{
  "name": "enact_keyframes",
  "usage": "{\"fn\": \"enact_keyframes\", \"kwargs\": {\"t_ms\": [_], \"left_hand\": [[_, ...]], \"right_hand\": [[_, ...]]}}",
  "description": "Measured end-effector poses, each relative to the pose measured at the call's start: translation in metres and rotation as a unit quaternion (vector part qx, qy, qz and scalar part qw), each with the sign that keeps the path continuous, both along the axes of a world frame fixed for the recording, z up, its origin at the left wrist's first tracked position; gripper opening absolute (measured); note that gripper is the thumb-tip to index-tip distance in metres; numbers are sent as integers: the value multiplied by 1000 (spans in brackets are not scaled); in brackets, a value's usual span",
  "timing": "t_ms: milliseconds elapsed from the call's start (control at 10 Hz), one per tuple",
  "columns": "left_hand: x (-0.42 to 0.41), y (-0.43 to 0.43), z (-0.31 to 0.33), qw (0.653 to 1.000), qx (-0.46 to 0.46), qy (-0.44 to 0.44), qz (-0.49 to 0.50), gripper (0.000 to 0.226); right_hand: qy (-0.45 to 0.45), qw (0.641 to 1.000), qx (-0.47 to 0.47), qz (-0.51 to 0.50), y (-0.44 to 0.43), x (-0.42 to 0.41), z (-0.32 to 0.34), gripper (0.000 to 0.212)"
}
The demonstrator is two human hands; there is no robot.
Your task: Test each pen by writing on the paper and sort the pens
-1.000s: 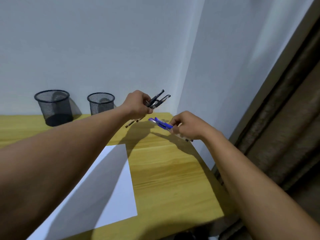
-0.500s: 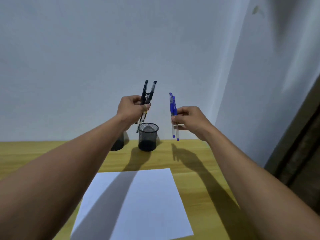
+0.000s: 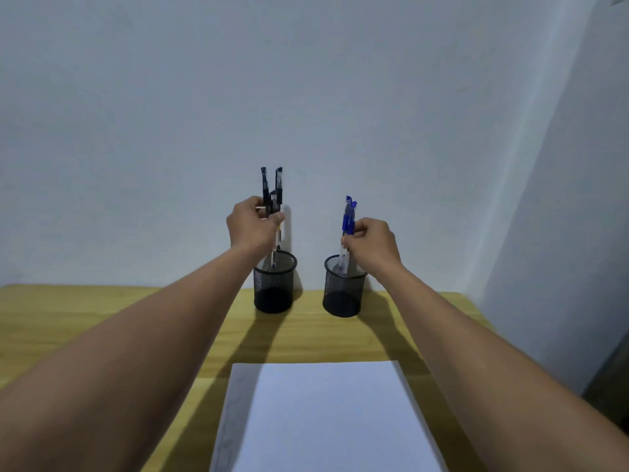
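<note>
My left hand (image 3: 250, 224) grips a bunch of black pens (image 3: 272, 195) upright, their tips dipping into the left black mesh cup (image 3: 274, 284). My right hand (image 3: 372, 243) holds two blue pens (image 3: 348, 219) upright, with their lower ends inside the right black mesh cup (image 3: 344, 289). Both cups stand at the back of the wooden desk (image 3: 102, 321). A white sheet of paper (image 3: 323, 417) lies in front of them, between my forearms.
A pale wall rises right behind the cups. The desk's right edge (image 3: 476, 315) meets a second wall at the corner, with something dark low at the far right.
The view has swung left so both cups sit centred. Both hands have lowered their pens from the air down over the cups, tips now entering them.
</note>
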State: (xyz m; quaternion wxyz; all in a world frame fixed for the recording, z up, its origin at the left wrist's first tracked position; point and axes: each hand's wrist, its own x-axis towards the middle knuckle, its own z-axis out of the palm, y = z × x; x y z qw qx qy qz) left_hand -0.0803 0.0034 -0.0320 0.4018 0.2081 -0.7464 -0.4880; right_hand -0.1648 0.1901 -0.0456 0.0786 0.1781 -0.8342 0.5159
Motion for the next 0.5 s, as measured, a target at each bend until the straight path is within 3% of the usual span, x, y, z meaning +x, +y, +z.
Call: {"fn": "enact_keyframes", "kwargs": {"t_ms": [200,300,400,500], "left_hand": [[-5,-7,-28,996,30,-79,6,16],[-1,-6,-27,994,49,-97,2,33],[8,-9,-21,994,60,-91,19,64],[33,3,-13,997,36,-64,27,58]], "right_hand": [[-20,999,40,-18,-10,-5,-17,7],[-26,998,37,-31,-5,-2,-15,33],[5,998,46,-35,5,1,-7,43],[48,998,17,-38,24,18,13,34]]}}
